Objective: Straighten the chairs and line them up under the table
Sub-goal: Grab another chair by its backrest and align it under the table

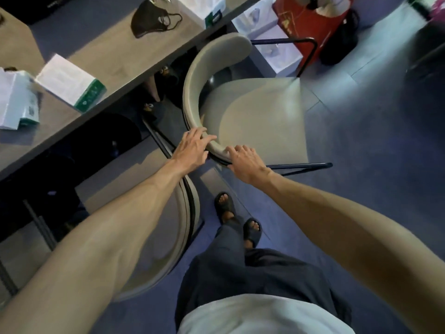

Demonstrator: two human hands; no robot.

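**At the counter's edge, both hands on a chair back**

Beside the long grey counter (108, 59), a grey chair (260, 121) stands out on the blue floor (361, 165), not tucked in. Its curved backrest is towards the counter's edge and its seat points away into the room. The dark metal legs show at the far and near sides.

The person stands just behind the near end of that backrest with both arms stretched out. The left hand (192, 150) lies over the top of the rim, its fingers (201, 135) fairly straight and slightly spread across the padding, the thumb down on the outer side, so the rim sits between them. The right hand (244, 162) grips the very end of the backrest, its fingers (237, 149) curled over the top and close together.

A second chair (185, 237) of the same kind stands nearer, under the left forearm, with its backrest just beside the counter's edge and its seat hidden.

On the counter lie a black face mask (154, 18) and a white-and-green box (72, 83), well apart. A red bag (313, 27) stands on the floor beyond the grey chair. The person's feet in dark sandals (226, 206) are planted on the floor between the two chairs.
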